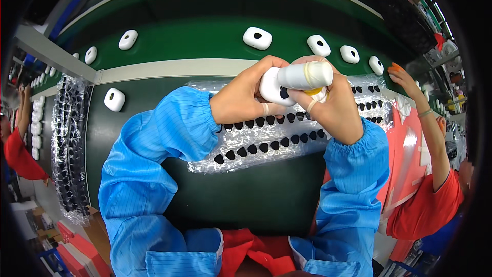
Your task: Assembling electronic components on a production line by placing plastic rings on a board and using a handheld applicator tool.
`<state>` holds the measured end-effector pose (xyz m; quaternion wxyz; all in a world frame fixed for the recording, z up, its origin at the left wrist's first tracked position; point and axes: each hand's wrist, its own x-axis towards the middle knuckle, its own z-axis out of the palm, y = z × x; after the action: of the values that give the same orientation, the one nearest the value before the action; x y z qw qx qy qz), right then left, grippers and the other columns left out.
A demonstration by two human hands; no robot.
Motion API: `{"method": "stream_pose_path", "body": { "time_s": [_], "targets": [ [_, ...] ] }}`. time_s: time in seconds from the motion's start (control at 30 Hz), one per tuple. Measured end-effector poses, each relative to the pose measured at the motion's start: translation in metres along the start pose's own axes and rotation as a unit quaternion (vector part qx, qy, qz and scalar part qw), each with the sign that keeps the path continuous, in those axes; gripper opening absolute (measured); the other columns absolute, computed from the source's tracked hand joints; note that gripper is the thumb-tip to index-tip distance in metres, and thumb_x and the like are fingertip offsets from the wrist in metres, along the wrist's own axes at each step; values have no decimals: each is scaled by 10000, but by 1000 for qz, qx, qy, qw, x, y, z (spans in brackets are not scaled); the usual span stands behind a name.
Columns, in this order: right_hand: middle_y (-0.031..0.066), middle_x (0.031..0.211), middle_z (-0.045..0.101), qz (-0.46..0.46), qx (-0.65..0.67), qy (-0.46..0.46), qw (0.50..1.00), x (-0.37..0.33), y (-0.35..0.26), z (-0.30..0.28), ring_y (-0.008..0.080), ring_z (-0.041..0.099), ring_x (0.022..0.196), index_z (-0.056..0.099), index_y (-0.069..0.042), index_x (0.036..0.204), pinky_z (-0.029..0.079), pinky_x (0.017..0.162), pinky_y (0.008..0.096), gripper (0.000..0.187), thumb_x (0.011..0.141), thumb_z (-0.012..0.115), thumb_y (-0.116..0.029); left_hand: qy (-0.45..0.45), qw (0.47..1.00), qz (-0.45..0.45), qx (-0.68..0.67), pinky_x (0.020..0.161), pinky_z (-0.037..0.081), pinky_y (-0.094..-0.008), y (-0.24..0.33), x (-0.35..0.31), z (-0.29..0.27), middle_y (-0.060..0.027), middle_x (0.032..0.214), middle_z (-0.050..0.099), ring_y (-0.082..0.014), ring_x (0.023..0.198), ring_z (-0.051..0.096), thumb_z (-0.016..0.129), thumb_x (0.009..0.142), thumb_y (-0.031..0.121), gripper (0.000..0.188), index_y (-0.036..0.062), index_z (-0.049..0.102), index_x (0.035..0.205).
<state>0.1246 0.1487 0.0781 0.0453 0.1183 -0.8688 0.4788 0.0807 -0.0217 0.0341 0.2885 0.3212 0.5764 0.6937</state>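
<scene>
Past the far edge of your tabletop (241, 195), the green belt (200, 36) carries several white cases (252, 41); those toward the right show a clear dark mark on top, so they look further along. On the tabletop, from its far edge toward the middle, the clear sheet (205, 166) bears rows of black pieces (264, 147), so much of that supply appears unused. Near the far left corner sits a loose case (115, 101), probably yet to be handled.

Your left hand (241, 95) is closed around the held case (269, 90), above the sheet near the tabletop's far edge. Your right hand (341, 103) has a pale cylinder (294, 76) in its grasp, its thumb against the held case beside the black patch (284, 93). The patch is on the case, but that piece seems unfinished while both your hands are on it.

Your forearms and hands hide part of the sheet; the cylinder covers one side of the case, and most of your right fingers are out of sight behind it. You can't tell how firmly the patch sits. The small marks on the leftmost cases are hard to read.
</scene>
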Motion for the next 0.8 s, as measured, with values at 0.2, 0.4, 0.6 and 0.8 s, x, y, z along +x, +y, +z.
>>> {"method": "stream_pose_path", "body": {
  "time_s": [0.2,0.4,0.6,0.8],
  "targets": [
    [78,916,564,-19,-39,9,999,-1,4,5,154,556,860,514,-10,973,450,763,288,346,660,662,2,4,999,36,33,723,502,-288,-3,0,-3,-94,1049,484,-153,846,564,652,721,14,569,52,336,1192],
    [83,950,548,-38,-69,-1,997,-1,9,6,176,552,876,493,-16,998,451,768,301,392,652,678,1,1,999,-18,27,603,490,-241,-1,-1,-2,-80,997,503,-107,693,549,627,751,38,532,57,334,1195],
    [154,919,557,-128,-55,95,986,2,6,10,260,585,848,426,-8,1122,469,739,317,516,671,677,-31,38,998,-33,30,468,443,-201,-1,-2,-6,-55,922,514,-82,626,518,603,775,71,488,70,342,1187],
    [118,975,581,-110,-88,21,990,-7,-7,18,185,569,914,507,-28,1047,441,774,272,319,748,619,-30,63,998,8,23,364,381,-184,2,-1,-13,-46,863,531,-55,533,480,620,728,34,458,106,400,1124]
  ]
}}
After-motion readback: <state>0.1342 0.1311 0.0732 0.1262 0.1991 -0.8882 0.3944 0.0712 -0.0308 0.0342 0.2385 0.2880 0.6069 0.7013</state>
